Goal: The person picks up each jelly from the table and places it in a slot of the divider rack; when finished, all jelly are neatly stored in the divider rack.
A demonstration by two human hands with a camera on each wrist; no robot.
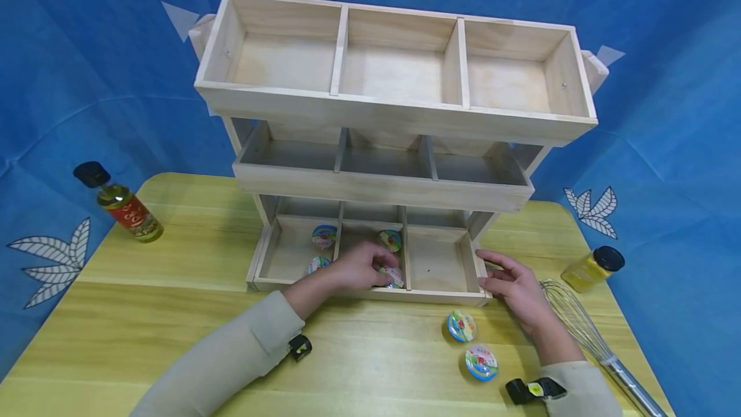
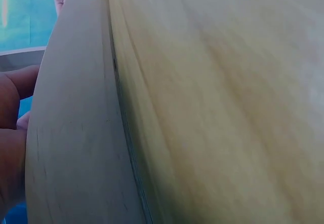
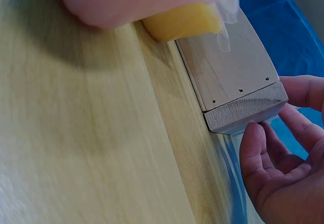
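My left hand [image 1: 360, 268] reaches into the middle compartment of the wooden rack's bottom tier and pinches a small jelly cup [image 1: 393, 277] with a printed lid. Behind it in that compartment sits another jelly cup [image 1: 390, 240]. The left compartment holds two more, a rear cup [image 1: 324, 235] and a front cup [image 1: 318, 264] partly covered by my arm. My right hand [image 1: 515, 285] rests its fingertips against the outer right side of the bottom tier [image 1: 478, 269]. In the right wrist view its thumb and fingers lie by the rack's corner [image 3: 246, 107].
Two jelly cups, one [image 1: 461, 325] behind the other [image 1: 482, 363], stand on the table before the rack. A whisk [image 1: 585, 333] and a yellow jar [image 1: 590, 269] lie at the right. An oil bottle [image 1: 128, 208] leans in view at left. Two upper tiers [image 1: 399, 108] overhang the bottom one.
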